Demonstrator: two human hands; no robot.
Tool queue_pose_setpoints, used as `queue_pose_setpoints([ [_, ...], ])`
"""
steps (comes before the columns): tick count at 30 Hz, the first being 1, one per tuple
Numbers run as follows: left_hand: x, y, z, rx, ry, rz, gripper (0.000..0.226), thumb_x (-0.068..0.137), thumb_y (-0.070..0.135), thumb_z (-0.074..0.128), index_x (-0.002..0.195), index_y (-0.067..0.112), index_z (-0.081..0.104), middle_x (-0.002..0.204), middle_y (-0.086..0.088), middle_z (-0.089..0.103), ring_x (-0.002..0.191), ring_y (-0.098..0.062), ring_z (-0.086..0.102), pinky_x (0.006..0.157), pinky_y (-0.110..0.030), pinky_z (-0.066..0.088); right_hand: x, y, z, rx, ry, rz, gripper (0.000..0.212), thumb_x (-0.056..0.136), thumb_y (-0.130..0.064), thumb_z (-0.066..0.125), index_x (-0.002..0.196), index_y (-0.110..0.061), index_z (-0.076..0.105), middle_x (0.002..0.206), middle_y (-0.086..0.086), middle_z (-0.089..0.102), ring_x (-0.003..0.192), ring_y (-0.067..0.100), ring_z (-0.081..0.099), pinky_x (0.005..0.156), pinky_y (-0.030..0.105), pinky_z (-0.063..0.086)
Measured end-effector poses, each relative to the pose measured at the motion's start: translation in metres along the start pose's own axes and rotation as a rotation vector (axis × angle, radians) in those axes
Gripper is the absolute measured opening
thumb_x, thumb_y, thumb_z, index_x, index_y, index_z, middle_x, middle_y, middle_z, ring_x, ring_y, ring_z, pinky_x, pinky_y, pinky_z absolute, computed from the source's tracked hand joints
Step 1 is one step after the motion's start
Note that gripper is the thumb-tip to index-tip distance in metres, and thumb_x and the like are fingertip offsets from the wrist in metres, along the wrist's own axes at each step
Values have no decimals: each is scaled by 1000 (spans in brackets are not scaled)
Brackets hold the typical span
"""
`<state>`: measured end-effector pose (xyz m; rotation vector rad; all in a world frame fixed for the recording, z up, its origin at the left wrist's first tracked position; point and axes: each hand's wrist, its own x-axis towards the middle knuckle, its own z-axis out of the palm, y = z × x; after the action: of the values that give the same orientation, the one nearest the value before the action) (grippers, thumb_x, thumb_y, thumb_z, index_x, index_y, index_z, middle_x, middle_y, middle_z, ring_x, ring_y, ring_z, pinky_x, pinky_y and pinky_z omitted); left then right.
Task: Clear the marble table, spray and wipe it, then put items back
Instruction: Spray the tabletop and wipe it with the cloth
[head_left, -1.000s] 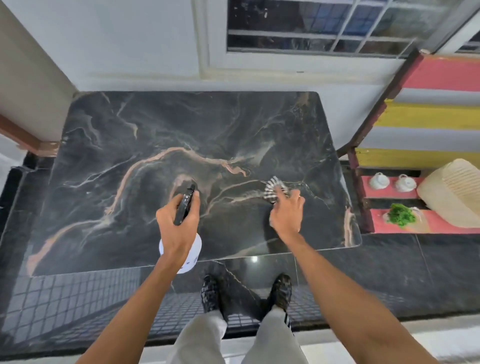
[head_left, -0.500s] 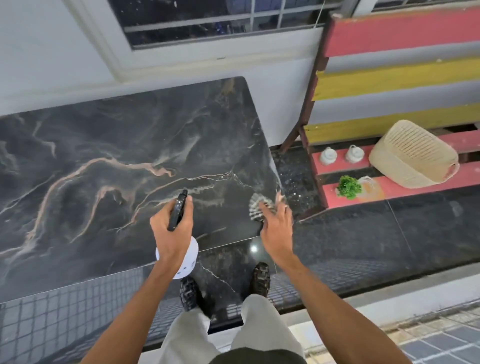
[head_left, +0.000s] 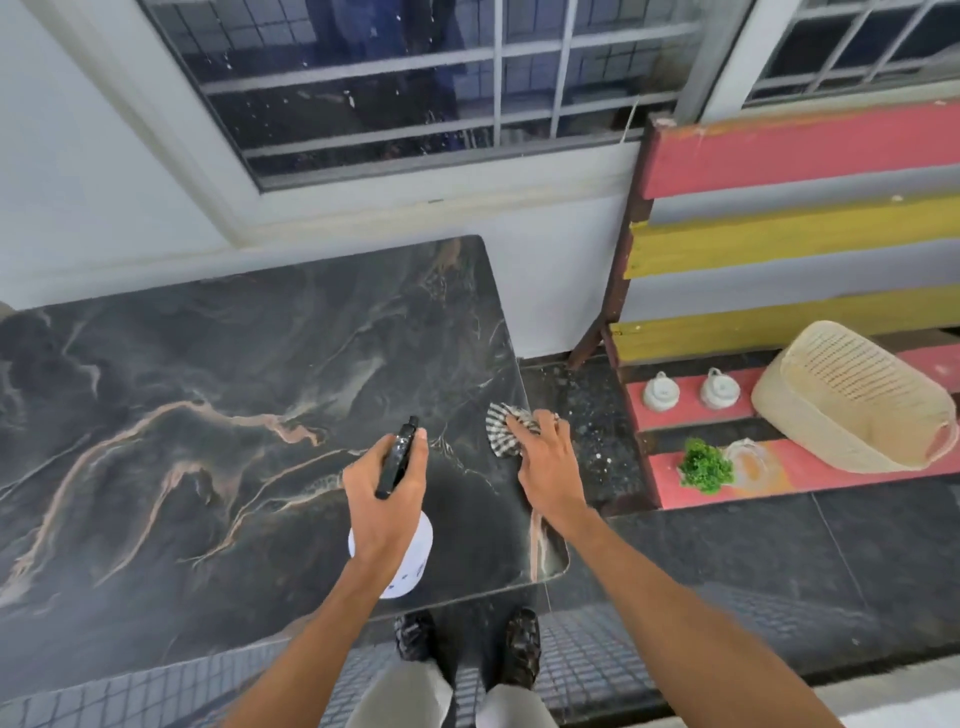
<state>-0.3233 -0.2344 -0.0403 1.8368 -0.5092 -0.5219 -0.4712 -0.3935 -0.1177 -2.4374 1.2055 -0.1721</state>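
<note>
The person's shoes (head_left: 522, 647) stand on the dark floor at the near edge of the bench (head_left: 182, 415).

Above the near right part of the bench is the left hand (head_left: 387, 499). Its grip is closed round the black head of a spray bottle (head_left: 402, 564), and the white body hangs below the palm. The bottle's long axis runs away from the person, with the nozzle toward the wall. Whether its base touches the marble cannot be told.

The right hand (head_left: 545, 467) lies slightly farther out and to the right. Its grip clasps nothing: the fingers lie nearly straight on a striped cloth (head_left: 498, 426) and press it to the marble just inside the right edge. The cloth shows beyond the fingertips, on the far left side of the hand.

No items stand on the visible marble, so the step in hand is judged to be spray and wipe. Nearly all the marble lies to the left of the cloth. A wiping stroke would therefore run leftward, across the line of the bottle, which should be held clear of it.

Farther right, well apart from the bench, a painted wooden seat (head_left: 800, 486) carries two white cups (head_left: 661, 392), a small green plant (head_left: 704, 465) and a tipped woven basket (head_left: 852, 400). The right hand is the nearer one for returning them. Farthest are the white wall and a barred window (head_left: 415, 78).
</note>
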Motion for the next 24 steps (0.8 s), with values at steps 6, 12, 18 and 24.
queue_pose_setpoints([
  [6, 50, 2, -1, -30, 22, 38, 59, 106, 42, 71, 66, 13, 39, 62, -19, 34, 56, -22, 31, 51, -52, 33, 92, -15, -3, -46, -40, 5, 61, 92, 0, 52, 149, -21, 47, 146, 14, 38, 129, 38, 38, 113, 45, 36],
  [12, 110, 5, -7, -68, 17, 39, 54, 106, 39, 70, 64, 24, 40, 59, -1, 34, 58, -21, 31, 54, -53, 32, 104, -35, 10, -125, -56, -9, 60, 92, -4, 53, 149, -20, 44, 143, 15, 39, 129, 40, 39, 115, 45, 35],
  [18, 155, 7, -9, -42, 7, 61, 55, 107, 39, 69, 64, 28, 37, 58, 9, 32, 56, -18, 29, 53, -45, 27, 191, -51, 3, -46, -33, 98, 56, 95, -3, 50, 147, -22, 47, 141, 14, 38, 124, 35, 39, 110, 42, 38],
  [24, 186, 9, 10, -17, 70, 32, 54, 108, 34, 70, 64, 24, 40, 57, 8, 34, 56, -17, 31, 53, -46, 31, 200, -47, 17, -2, -52, -129, 51, 94, -6, 53, 143, -19, 54, 132, 11, 44, 117, 31, 42, 108, 42, 42],
])
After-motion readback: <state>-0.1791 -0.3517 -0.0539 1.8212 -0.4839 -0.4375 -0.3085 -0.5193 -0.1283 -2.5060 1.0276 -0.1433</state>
